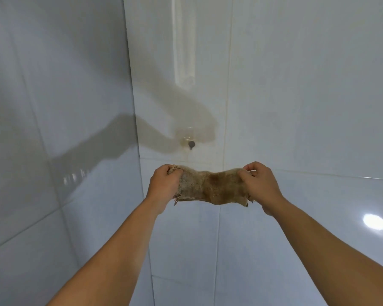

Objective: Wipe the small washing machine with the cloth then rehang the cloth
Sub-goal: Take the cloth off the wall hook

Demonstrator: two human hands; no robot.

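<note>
Both hands are raised before the tiled wall (296, 85), stretching the cloth (210, 187) taut between them: the left hand (164, 184) grips its frayed left end, the right hand (260, 184) pinches its right end. The cloth hangs in the air just below the wall hook (191, 144), not touching it. No washing machine is in view, so this looks like the rehanging step. Next, the cloth's upper edge needs lifting over the hook before either hand lets go.

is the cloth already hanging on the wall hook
No, the cloth is stretched between the left hand and right hand, below the bare hook.
</note>
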